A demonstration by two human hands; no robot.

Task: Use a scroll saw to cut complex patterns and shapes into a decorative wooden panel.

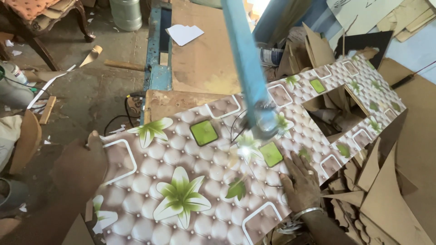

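- Presently, item one: a laminated panel [200,181] printed with a quilted brown pattern, green lilies and green squares. It lies flat across a wooden worktable [204,68], its far end carrying a rectangular cut-out and reaching toward a heap of offcuts [386,195].
- Item two: a blue saw arm [243,54] comes down from the top of the view to a blade guide [261,120] that meets the panel near its middle — just beside a glare spot on the glossy face.
- Left hand [81,165]: laid over the panel's near-left edge, thumb up along the rim. It looks to be pressing rather than clenching; whether the fingers curl under the edge cannot be told, as they are hidden.
- Right hand [299,181]: flat on the panel's top, fingers spread and pointing toward the blade guide, palm down, not closed on anything. A ring and a metal bangle [309,212] show at finger and wrist.
- Handling note, as a judgement: the feed would go best with both hands keeping the sheet pressed level on the table, pushing evenly so the cut does not wander, and with the right fingertips held well to the side of the blade line — they lie near it now.
- Surroundings: brown board scraps to the right, a dusty floor [91,90] to the left.
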